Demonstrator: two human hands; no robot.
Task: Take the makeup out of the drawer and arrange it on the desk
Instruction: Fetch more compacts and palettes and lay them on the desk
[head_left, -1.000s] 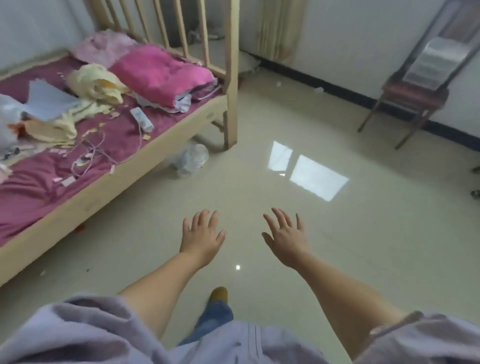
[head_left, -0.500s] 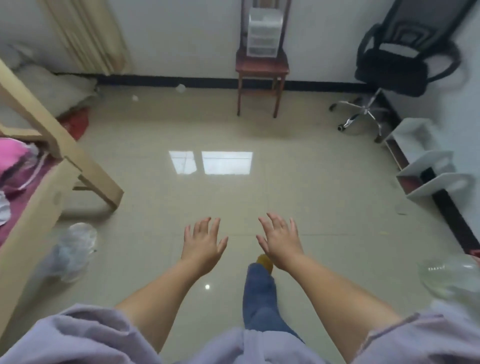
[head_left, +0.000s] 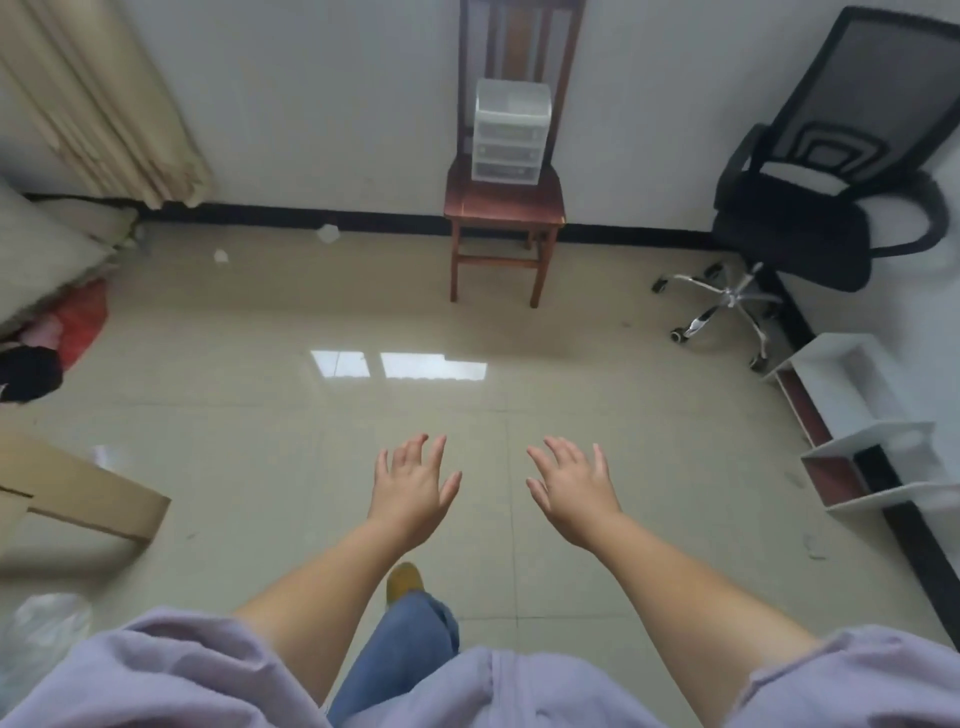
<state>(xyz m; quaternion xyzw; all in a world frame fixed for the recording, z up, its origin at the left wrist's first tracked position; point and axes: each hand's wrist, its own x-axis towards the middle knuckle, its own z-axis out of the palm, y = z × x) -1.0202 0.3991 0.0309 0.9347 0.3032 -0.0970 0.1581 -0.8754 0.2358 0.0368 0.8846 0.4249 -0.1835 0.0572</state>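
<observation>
A small clear plastic drawer unit (head_left: 511, 132) with three shut drawers stands on the seat of a dark wooden chair (head_left: 504, 208) against the far wall. No makeup shows. My left hand (head_left: 415, 488) and my right hand (head_left: 574, 491) hover side by side over the tiled floor, well short of the chair, palms down, fingers spread, holding nothing. No desk is in view.
A black mesh office chair (head_left: 810, 208) on castors stands at the right wall. White shelf units (head_left: 872, 431) lie along the right edge. A wooden bed post (head_left: 88, 499), a plastic bag (head_left: 41, 639) and a beige curtain (head_left: 104, 104) are on the left. My foot (head_left: 404, 579) steps forward.
The view has swung right, away from the bed, and moved closer to the wooden chair with the drawer unit. Both hands stay open and spread in front of me.
</observation>
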